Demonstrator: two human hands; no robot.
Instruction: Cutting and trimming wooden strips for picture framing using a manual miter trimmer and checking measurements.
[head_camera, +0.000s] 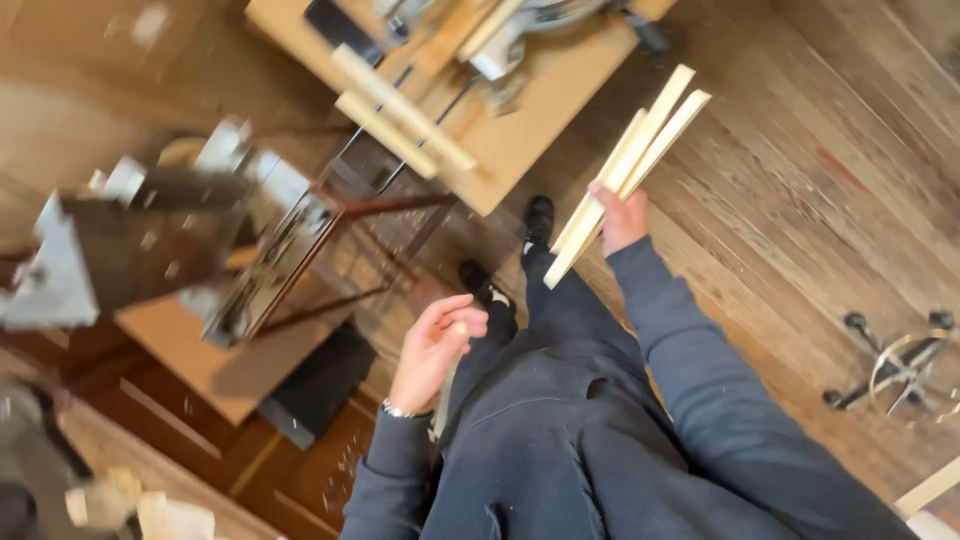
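Overhead: right hand (622, 215) at 1 o'clock, fingers wrapped tight round bundle of pale wooden strips (628, 168), strips slanting up toward 1 o'clock, above plank floor (800, 200). Left hand (432, 347) near centre, at 7 o'clock of bundle, fingers curled round thin pale stick (443, 400) hanging down beside dark trousers. Saw surface (545, 110) at 12 o'clock, carrying two loose wooden lengths (400, 115). Blurred metal stand (290, 250) at 9 o'clock. Chair base (900, 370) at 3 o'clock.

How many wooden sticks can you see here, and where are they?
Sticks in right hand: 3
Sticks on workbench: 2
Stick in left hand: 1
Total: 6
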